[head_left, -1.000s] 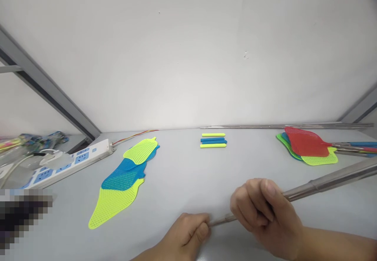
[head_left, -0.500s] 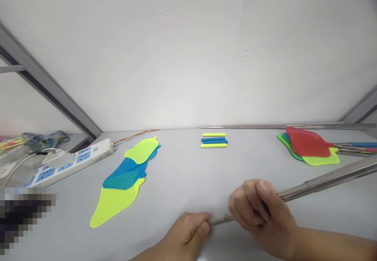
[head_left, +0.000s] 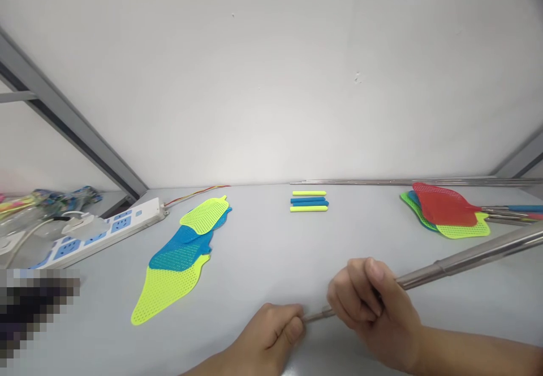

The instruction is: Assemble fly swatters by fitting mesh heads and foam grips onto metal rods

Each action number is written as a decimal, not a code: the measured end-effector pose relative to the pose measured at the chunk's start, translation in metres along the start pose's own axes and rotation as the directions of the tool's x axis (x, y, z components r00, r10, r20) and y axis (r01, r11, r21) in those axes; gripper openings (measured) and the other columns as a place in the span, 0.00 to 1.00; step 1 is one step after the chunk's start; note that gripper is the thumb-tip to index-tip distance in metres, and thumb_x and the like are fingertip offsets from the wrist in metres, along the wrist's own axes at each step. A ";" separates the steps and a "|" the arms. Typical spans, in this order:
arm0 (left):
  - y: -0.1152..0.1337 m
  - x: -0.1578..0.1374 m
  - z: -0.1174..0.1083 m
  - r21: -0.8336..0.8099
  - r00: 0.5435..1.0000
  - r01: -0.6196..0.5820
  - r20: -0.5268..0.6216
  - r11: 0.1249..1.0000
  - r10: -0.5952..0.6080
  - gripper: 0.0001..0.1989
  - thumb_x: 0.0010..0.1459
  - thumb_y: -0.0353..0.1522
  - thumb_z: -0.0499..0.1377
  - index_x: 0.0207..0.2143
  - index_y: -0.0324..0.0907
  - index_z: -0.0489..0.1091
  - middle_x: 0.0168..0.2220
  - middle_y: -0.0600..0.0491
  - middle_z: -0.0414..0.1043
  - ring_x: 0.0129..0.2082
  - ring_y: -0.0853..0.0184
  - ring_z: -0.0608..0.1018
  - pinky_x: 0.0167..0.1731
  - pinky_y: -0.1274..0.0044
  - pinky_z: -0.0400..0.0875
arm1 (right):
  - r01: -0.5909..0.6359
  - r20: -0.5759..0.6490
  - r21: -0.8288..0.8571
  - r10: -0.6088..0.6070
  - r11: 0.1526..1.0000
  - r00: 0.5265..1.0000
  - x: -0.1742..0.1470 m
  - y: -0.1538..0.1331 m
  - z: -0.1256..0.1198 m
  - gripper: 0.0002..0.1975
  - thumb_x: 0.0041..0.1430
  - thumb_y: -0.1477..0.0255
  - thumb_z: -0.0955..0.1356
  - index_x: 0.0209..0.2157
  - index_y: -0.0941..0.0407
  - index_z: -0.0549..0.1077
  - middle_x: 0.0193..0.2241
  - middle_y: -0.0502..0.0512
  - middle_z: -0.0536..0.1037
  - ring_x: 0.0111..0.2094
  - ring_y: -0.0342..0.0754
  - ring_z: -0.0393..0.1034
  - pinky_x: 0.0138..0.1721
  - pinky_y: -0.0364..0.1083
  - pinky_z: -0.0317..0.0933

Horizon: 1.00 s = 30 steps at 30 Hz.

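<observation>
A stepped metal telescopic rod [head_left: 470, 259] runs from the right edge down to the front middle of the table. My right hand [head_left: 373, 311] is wrapped round its middle. My left hand [head_left: 271, 336] pinches its thin end, and the tip is hidden in the fingers. A short stretch of thin rod shows between the two hands. To the left lie overlapping perforated swatter heads, with a yellow head [head_left: 167, 294] at the front, a blue head [head_left: 182, 249] over it and another yellow head [head_left: 203, 216] at the back.
Several yellow and blue handle sleeves [head_left: 309, 201] lie at the back middle. Thin metal rods [head_left: 382, 182] rest along the wall. Swatters with a red head [head_left: 445, 205] on top are piled at right. A power strip [head_left: 114, 226] stands at left, near a pixelated patch.
Almost nothing differs. My right hand has shifted very slightly left, still round the rod, and my left hand keeps its pinch on the thin end.
</observation>
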<state>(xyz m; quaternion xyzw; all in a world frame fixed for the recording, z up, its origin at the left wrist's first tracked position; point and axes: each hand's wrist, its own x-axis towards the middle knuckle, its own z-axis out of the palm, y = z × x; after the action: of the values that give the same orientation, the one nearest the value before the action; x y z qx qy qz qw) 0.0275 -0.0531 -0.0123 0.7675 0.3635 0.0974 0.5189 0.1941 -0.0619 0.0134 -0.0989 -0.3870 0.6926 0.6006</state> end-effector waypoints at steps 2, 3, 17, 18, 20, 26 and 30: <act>0.000 0.000 -0.001 0.008 1.000 0.002 0.007 1.000 -0.002 0.19 0.57 0.42 0.37 0.20 0.40 0.49 0.18 0.59 0.46 0.19 0.75 0.53 0.19 0.81 0.47 | -0.006 -0.005 0.006 0.006 1.000 1.000 0.000 0.001 0.000 0.20 0.56 0.65 0.56 0.14 0.58 0.48 0.10 0.44 0.45 0.13 0.36 0.39 0.15 0.38 0.37; 0.000 0.000 -0.001 0.011 1.000 0.001 0.006 1.000 -0.001 0.19 0.57 0.42 0.36 0.20 0.40 0.49 0.18 0.59 0.46 0.19 0.75 0.53 0.19 0.81 0.47 | -0.002 -0.007 0.009 0.002 1.000 1.000 0.000 0.002 0.000 0.20 0.56 0.65 0.56 0.14 0.58 0.48 0.10 0.44 0.45 0.13 0.36 0.39 0.15 0.38 0.37; 0.002 0.000 0.002 0.000 1.000 0.004 -0.027 1.000 -0.004 0.19 0.57 0.42 0.37 0.19 0.40 0.48 0.18 0.59 0.45 0.19 0.75 0.52 0.19 0.81 0.46 | -0.037 -0.026 0.024 0.038 0.999 0.999 -0.002 0.012 -0.006 0.20 0.56 0.65 0.56 0.14 0.58 0.48 0.10 0.44 0.46 0.13 0.36 0.40 0.15 0.39 0.37; 0.002 0.000 0.002 -0.008 1.000 0.010 -0.025 1.000 -0.010 0.19 0.57 0.42 0.37 0.19 0.40 0.48 0.18 0.59 0.45 0.19 0.75 0.51 0.19 0.81 0.46 | -0.043 -0.038 0.037 0.045 0.998 0.998 -0.001 0.013 -0.007 0.20 0.56 0.65 0.55 0.14 0.58 0.49 0.10 0.44 0.46 0.13 0.36 0.40 0.15 0.39 0.37; 0.002 -0.001 0.002 -0.026 0.999 0.020 -0.032 0.999 -0.020 0.19 0.57 0.42 0.37 0.19 0.40 0.48 0.18 0.59 0.45 0.19 0.75 0.51 0.19 0.81 0.46 | -0.061 -0.068 0.061 0.066 0.996 0.996 0.001 0.015 -0.010 0.20 0.56 0.65 0.55 0.14 0.58 0.49 0.10 0.44 0.46 0.12 0.35 0.39 0.14 0.38 0.36; -0.002 0.001 0.003 -0.057 0.999 0.026 -0.043 0.998 -0.028 0.19 0.57 0.42 0.37 0.19 0.40 0.48 0.18 0.59 0.45 0.19 0.75 0.52 0.19 0.81 0.47 | -0.086 -0.119 0.091 0.096 0.992 0.988 0.002 0.019 -0.013 0.21 0.56 0.64 0.55 0.13 0.58 0.49 0.10 0.44 0.47 0.12 0.35 0.39 0.14 0.38 0.36; 0.001 0.001 0.002 -0.043 0.998 0.049 -0.040 0.998 -0.051 0.19 0.57 0.42 0.38 0.19 0.40 0.47 0.18 0.59 0.44 0.20 0.75 0.51 0.19 0.80 0.47 | -0.105 -0.123 0.099 0.117 0.990 0.986 0.001 0.021 -0.014 0.21 0.56 0.64 0.56 0.13 0.58 0.49 0.10 0.44 0.47 0.12 0.35 0.40 0.14 0.38 0.37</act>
<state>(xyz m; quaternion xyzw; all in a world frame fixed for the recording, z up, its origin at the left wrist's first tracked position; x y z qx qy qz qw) 0.0301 -0.0540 -0.0123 0.7449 0.3910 0.1075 0.5298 0.1863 -0.0544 -0.0100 -0.1367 -0.3089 0.7343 0.5887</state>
